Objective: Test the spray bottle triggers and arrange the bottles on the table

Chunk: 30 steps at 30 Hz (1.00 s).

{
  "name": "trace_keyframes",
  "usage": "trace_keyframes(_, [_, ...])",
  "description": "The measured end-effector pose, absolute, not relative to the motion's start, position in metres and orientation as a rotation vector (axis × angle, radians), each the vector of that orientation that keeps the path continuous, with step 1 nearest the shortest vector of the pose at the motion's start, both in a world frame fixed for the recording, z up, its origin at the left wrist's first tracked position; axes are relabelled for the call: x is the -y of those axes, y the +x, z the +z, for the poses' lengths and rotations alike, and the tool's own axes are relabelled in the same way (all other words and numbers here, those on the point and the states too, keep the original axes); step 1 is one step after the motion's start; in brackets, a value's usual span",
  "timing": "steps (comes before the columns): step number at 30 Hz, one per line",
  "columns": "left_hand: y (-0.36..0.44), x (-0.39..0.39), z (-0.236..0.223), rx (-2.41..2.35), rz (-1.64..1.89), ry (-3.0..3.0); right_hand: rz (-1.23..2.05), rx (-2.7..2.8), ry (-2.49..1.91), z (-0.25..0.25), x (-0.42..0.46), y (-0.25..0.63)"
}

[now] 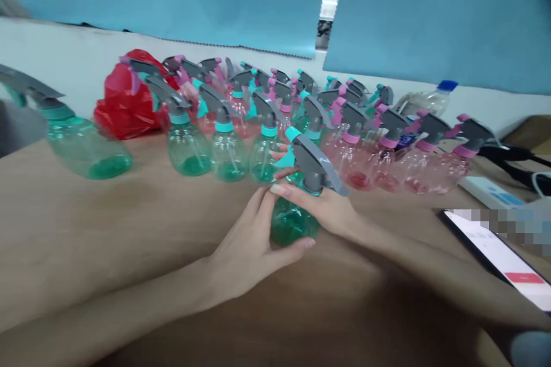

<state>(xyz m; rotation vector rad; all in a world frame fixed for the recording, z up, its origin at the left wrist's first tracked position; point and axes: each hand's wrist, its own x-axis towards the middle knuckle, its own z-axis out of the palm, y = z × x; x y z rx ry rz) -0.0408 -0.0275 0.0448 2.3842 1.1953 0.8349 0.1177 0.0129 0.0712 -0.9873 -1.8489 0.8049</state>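
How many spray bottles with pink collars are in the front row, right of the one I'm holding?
4, left to right: first bottle beside the held bottle, second and third next, fourth at the row's right end. Others behind may be hidden.

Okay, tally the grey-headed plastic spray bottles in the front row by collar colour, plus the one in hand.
Green-tinted, turquoise-collared bottles: 5, one partly hidden
Pink-tinted, pink-collared bottles: 4
Green spray bottle with turquoise nozzle, between left hand and right hand: 1
Total: 10
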Motion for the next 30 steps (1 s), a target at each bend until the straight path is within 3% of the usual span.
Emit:
trace_keyframes(12, [-0.155,0.042,0.036,-1.718,1.111,2.264,0.814,2.052,-0.774,0.084,-0.029,-0.010])
trace_keyframes(21, [-0.248,0.024,0.036,-1.910,1.223,2.109,0.565,2.303,-1.040,0.116,-0.053,-0.017])
trace_keyframes(30, [-0.275,-0.010,0.049,-2.249,1.078,2.254,0.537,2.340,-1.211,0.109,-0.063,-0.023])
